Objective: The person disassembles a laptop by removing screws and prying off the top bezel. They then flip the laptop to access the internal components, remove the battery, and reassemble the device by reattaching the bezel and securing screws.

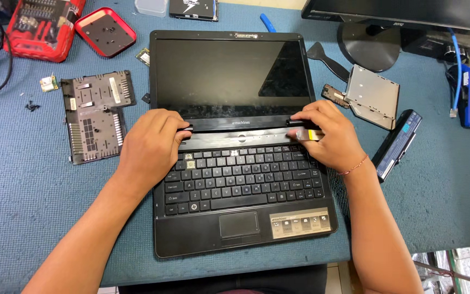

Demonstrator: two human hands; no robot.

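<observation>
A black laptop [240, 218] lies open on the blue mat, its screen [229, 73] dark. A narrow black strip [240, 140] runs above the keyboard [243, 174], just below the hinges. My left hand [150, 147] grips the strip's left end, fingers curled over it by the left hinge. My right hand [330, 136] presses on the strip's right end, with a small yellowish flat tool [312, 134] under the fingers. A thin red band circles my right wrist.
Left of the laptop lie two black cover panels [96, 117], a small circuit card [49, 83] and loose screws. A red case [42, 24] and red tray [105, 31] sit at the back left. On the right are an optical drive [373, 95], a battery [397, 142] and a monitor stand [368, 46].
</observation>
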